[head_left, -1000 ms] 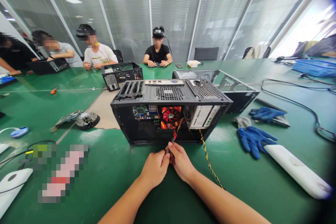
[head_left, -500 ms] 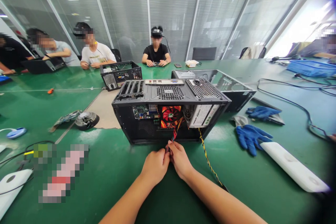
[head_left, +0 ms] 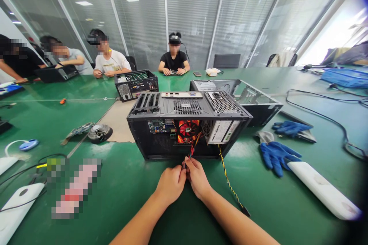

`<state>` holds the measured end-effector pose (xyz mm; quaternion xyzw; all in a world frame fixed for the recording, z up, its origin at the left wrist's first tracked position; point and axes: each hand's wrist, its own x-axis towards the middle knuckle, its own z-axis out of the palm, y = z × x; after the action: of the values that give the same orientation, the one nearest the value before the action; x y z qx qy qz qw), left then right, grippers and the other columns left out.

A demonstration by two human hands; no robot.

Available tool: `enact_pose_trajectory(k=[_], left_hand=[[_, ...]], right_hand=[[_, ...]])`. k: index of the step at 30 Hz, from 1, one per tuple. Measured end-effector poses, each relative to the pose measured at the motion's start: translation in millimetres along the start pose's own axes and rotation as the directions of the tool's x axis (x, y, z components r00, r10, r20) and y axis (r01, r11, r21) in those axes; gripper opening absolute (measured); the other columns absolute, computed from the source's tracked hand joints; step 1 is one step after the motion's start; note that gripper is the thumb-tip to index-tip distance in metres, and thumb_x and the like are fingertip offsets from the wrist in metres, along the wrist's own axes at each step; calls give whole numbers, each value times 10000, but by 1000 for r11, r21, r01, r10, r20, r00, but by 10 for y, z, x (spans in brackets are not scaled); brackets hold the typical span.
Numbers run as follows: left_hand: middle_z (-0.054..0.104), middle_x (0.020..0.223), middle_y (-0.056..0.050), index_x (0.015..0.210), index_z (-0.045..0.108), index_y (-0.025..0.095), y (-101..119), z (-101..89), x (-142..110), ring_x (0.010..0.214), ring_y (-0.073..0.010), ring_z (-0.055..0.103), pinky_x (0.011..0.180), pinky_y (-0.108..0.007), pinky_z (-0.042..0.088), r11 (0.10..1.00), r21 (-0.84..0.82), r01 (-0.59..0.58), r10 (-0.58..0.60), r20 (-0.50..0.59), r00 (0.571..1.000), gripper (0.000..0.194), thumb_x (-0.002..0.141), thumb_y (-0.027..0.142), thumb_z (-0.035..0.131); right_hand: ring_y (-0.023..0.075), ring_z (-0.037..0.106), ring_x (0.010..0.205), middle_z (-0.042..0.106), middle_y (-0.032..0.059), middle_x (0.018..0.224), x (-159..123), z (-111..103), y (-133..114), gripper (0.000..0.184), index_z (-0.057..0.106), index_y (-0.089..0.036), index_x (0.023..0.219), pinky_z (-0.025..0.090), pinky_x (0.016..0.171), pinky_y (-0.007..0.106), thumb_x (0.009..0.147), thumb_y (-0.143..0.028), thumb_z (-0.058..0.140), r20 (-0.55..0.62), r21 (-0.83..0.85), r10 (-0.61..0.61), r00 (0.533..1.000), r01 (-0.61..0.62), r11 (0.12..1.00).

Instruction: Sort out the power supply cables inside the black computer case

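Note:
An open black computer case (head_left: 189, 105) lies on the green table in front of me, its rear panel facing up. Inside it show a red and black fan (head_left: 188, 131), a circuit board (head_left: 159, 125) and a labelled power supply (head_left: 222, 132). My left hand (head_left: 171, 182) and my right hand (head_left: 197, 178) meet before the case, both closed. Between their fingertips they pinch the end of a red and dark cable bundle (head_left: 193, 149) that comes out of the case. What sits at that end is mostly hidden. A yellow and black twisted cable (head_left: 225, 170) hangs out to the right.
Blue work gloves (head_left: 276, 155) and a white power strip (head_left: 323, 189) lie at right. Left are a round metal part (head_left: 99, 133) and another white strip (head_left: 21, 206). Behind stand more cases (head_left: 136, 86), and several people sit across the table. A blue basket (head_left: 345, 78) is far right.
The view has shifted slightly, so the scene sits a little further right and lower. Both hands keep their pinch on the cable bundle, almost unmoved.

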<state>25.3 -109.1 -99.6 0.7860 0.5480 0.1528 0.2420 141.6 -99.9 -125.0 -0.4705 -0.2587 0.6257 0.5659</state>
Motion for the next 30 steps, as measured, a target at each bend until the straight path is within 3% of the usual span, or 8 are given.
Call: enact_pose_trajectory(k=[12,22,25,30], left_hand=[[605,599,-28,703,533,187,30,96,-21,530,-135,552,523,-230,320,976,-219,-2,-10,-54,999,326,935,328,352],[559,544,-16,650,492,192,-34,93,11,486,-125,519,512,-232,308,970,-241,-37,21,-69,997,319,911,346,391],[524,472,6,655,479,196,-38,114,3,413,-118,498,464,-215,332,886,-463,41,-41,10,999,354,912,413,367],[487,398,25,667,497,186,-45,144,9,315,-109,435,377,-206,330,613,-764,202,-145,143,979,425,879,509,320]], right_hand=[[75,409,467,450,-59,521,-41,-59,-80,379,591,-160,692,334,477,205,663,-508,740,117,111,78,990,-91,990],[62,362,473,442,-53,540,-9,-86,-61,362,589,-149,674,279,464,203,699,-484,727,175,149,64,983,-91,985],[67,362,456,407,-66,512,-11,-70,-56,379,555,-160,658,274,462,215,712,-502,708,171,133,61,983,-85,987],[74,386,423,392,-69,474,-22,-57,-36,426,436,-186,580,241,453,233,784,-502,636,198,111,17,980,-40,993]])
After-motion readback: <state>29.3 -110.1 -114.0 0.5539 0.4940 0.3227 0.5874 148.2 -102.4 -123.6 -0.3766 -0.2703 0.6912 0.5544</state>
